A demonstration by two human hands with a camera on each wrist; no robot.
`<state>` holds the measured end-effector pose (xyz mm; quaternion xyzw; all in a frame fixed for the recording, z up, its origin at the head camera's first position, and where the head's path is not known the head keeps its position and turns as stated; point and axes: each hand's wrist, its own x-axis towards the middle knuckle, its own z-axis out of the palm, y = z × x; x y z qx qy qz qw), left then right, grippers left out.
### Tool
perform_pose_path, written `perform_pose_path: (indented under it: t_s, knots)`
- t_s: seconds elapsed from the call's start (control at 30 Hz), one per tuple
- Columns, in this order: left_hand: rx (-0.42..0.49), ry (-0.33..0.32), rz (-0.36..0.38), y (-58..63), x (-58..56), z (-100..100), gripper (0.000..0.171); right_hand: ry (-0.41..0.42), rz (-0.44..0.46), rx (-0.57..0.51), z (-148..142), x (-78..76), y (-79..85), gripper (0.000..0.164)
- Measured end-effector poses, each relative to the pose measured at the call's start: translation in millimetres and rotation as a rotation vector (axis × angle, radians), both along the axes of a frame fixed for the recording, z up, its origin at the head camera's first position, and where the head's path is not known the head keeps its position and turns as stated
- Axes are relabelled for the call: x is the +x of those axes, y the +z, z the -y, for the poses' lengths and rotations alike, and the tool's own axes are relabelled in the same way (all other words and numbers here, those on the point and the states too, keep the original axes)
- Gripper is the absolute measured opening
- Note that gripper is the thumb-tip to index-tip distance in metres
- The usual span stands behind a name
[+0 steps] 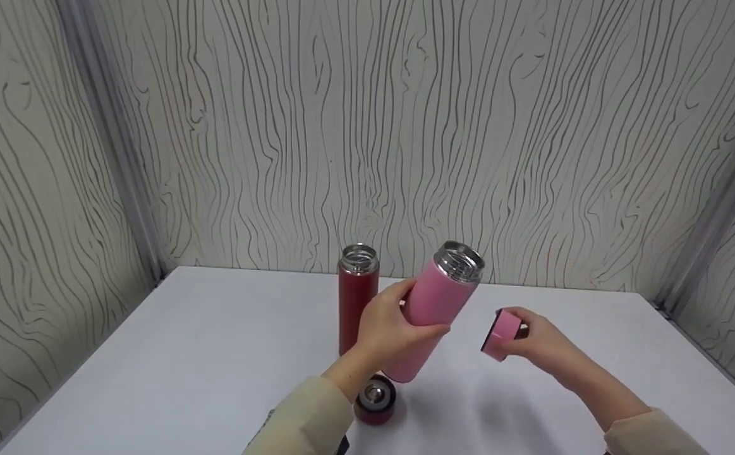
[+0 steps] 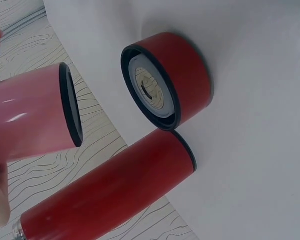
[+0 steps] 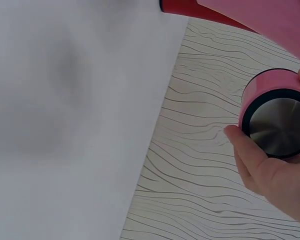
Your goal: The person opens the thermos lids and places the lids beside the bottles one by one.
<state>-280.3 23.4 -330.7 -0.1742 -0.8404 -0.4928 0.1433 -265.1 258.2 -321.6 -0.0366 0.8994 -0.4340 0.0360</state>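
My left hand [image 1: 387, 323] grips a pink thermos bottle [image 1: 438, 302] round its body and holds it tilted above the table, its steel mouth uncovered and leaning right. To the right, my right hand [image 1: 547, 344] pinches a pink lid [image 1: 503, 333] by its sides, apart from the bottle; the right wrist view shows the lid's brushed metal top [image 3: 277, 127]. Behind the left hand a red thermos bottle [image 1: 356, 294] stands upright with its steel mouth uncovered. Near the left wrist, a red lid [image 2: 182, 75] sits on the table with its hollow inside facing up.
The white table [image 1: 215, 354] reaches back to a panel [image 1: 367, 126] with a wood-grain line pattern. Similar side panels stand at left and right, with grey posts [image 1: 114, 139] at the corners. Shadows of the hands fall on the tabletop.
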Motion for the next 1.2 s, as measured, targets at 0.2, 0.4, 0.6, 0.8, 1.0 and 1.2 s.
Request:
perform_pose_path:
  t_s: [0.2, 0.4, 0.6, 0.8, 1.0, 1.2]
  knots:
    - [0.023, 0.012, 0.002, -0.2, -1.0, 1, 0.066, -0.026, -0.035, 0.079, 18, -1.9, -28.2, 0.072]
    - [0.043, -0.002, -0.024, -1.2, -1.4, 3, 0.065, 0.024, -0.08, 0.118, 28, -5.7, -52.2, 0.071]
    - [0.059, -0.015, -0.039, -2.2, -1.4, 4, 0.063, 0.065, -0.049, 0.114, 35, -8.1, -72.4, 0.064]
    - [0.053, -0.009, -0.045, -2.5, -2.3, 4, 0.063, 0.088, -0.05, 0.126, 36, -9.6, -85.8, 0.062]
    - [0.042, 0.001, -0.062, -2.7, -3.4, 4, 0.063, 0.086, -0.019, 0.137, 34, -10.4, -89.9, 0.063]
    - [0.056, 0.0, -0.056, -2.8, -3.6, 5, 0.063, 0.07, 0.036, 0.195, 35, -10.7, -94.3, 0.06]
